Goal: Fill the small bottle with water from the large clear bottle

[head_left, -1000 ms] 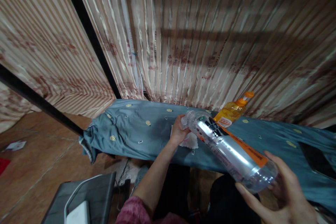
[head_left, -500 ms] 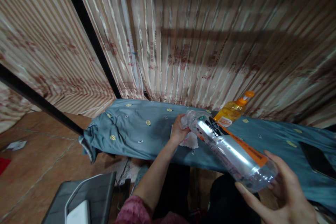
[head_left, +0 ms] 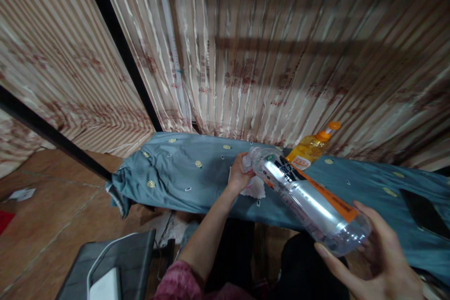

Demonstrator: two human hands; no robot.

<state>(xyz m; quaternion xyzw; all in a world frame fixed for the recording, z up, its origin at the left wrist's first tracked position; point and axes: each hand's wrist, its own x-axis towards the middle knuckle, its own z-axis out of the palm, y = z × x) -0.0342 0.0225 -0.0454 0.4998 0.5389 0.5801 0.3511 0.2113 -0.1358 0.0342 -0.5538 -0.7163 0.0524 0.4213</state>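
1. right hand [head_left: 381,262] cups the base of a clear plastic bottle [head_left: 305,199], fingers spread and curled round the bottom end; gripping it.
2. bottle is tipped, neck away and down toward the table, base nearest the camera (orange-and-black label runs along its upper side).
3. left hand [head_left: 239,176] is closed about the bottle's neck end; whether it pinches the cap or the neck itself cannot be told.
4. so the bottle spans between the two hands, held above the table edge.
5. under the left hand, a white crumpled cloth [head_left: 256,189] lies on the blue-grey tablecloth [head_left: 183,173].
6. an orange-capped yellow bottle [head_left: 311,149] stands just behind the clear bottle's neck, against the striped curtain [head_left: 267,56].
7. a dark flat phone [head_left: 423,213] lies on the cloth at far right.
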